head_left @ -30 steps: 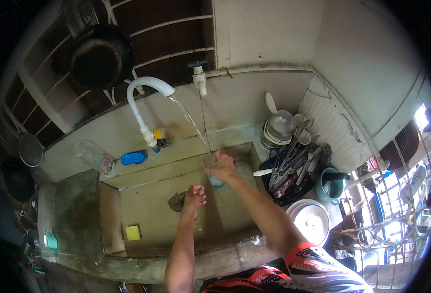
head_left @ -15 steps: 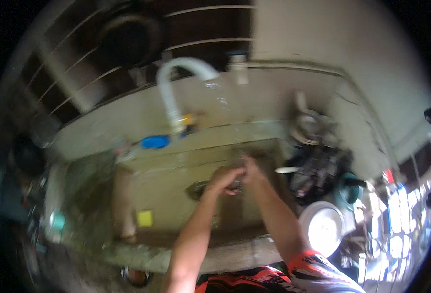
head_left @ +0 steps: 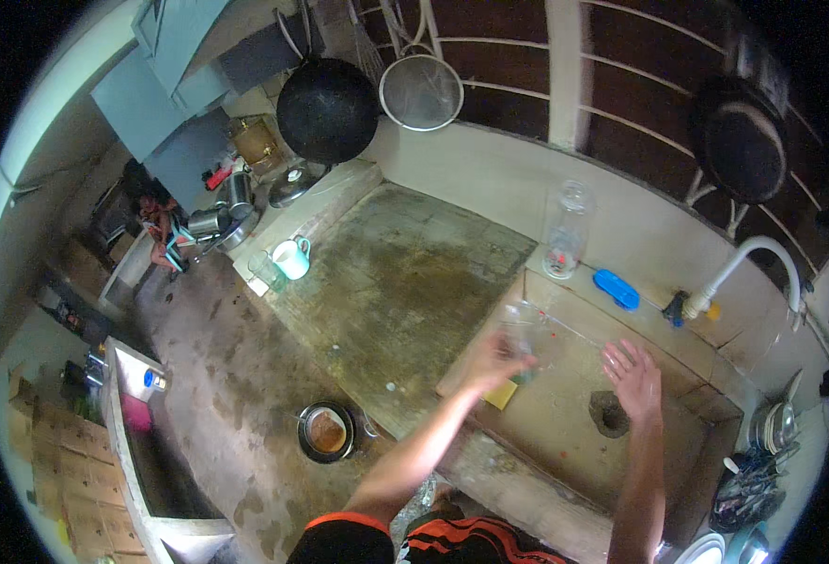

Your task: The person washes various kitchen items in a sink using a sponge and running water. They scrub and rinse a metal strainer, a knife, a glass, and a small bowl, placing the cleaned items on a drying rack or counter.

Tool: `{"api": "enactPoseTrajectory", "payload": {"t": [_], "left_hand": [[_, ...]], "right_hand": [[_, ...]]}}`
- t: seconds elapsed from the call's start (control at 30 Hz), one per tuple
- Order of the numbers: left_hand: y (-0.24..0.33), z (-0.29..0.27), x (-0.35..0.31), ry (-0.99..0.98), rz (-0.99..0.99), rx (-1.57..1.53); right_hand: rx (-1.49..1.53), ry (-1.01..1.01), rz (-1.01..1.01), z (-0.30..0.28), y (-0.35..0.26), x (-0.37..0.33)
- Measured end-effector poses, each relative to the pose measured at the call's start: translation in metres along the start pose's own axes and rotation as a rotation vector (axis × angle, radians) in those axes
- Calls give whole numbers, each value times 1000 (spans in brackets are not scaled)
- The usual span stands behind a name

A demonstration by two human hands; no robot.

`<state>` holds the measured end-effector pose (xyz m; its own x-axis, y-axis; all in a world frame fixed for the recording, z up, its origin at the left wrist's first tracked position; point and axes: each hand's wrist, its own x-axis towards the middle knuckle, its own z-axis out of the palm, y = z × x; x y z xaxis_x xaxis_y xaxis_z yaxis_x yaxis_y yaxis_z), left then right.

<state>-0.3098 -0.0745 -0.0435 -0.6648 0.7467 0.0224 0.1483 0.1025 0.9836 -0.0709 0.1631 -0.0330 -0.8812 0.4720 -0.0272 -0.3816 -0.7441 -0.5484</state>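
My left hand (head_left: 499,365) is over the left side of the sink (head_left: 565,451), its fingers curled round a clear, see-through container that looks like a glass (head_left: 524,324). Its exact form is blurred. A yellow sponge (head_left: 501,393) lies just below that hand on the sink floor. My right hand (head_left: 635,381) hovers beside the drain hole (head_left: 608,414), fingers spread and holding nothing. On the back ledge lies a blue oval object (head_left: 617,289), between a clear bottle (head_left: 570,230) and the white curved tap (head_left: 762,246).
A stained concrete counter (head_left: 405,273) extends left of the sink, with a pale mug (head_left: 291,258) near its edge. Below it, a round pan (head_left: 326,431) holds brownish contents. Dishes and cutlery (head_left: 762,451) crowd the right. A wok (head_left: 327,111) and strainer (head_left: 421,91) hang behind. A person (head_left: 159,226) sits far left.
My view has swung left. My hands, together under the running tap before, are now apart. The left has moved leftward and now grips the clear container; the right is spread open.
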Motion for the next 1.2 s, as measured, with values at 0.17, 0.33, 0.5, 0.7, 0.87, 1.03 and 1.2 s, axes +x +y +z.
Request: {"api": "enactPoseTrajectory", "payload": {"t": [0.17, 0.33, 0.5, 0.7, 0.87, 1.03, 1.2], "left_hand": [[-55, -241, 22, 661, 372, -178], [-106, -415, 27, 915, 424, -1037], [-148, -472, 34, 1064, 510, -817], [-178, -500, 43, 958, 611, -810], [-161, -479, 8, 1195, 534, 828], [-131, -476, -34, 1004, 402, 625], [-131, -464, -79, 1073, 589, 323]], "right_hand": [[-337, 272, -34, -32, 16, -56], [-278, 512, -39, -40, 3, -129], [-286, 683, -112, -16, 0, -154], [-416, 798, -263, 8, -27, -180], [-624, 780, -287, -8, -82, -201], [-2356, 1676, -119, -45, -129, -203], [-2145, 1954, -374, -53, -193, -220]]}}
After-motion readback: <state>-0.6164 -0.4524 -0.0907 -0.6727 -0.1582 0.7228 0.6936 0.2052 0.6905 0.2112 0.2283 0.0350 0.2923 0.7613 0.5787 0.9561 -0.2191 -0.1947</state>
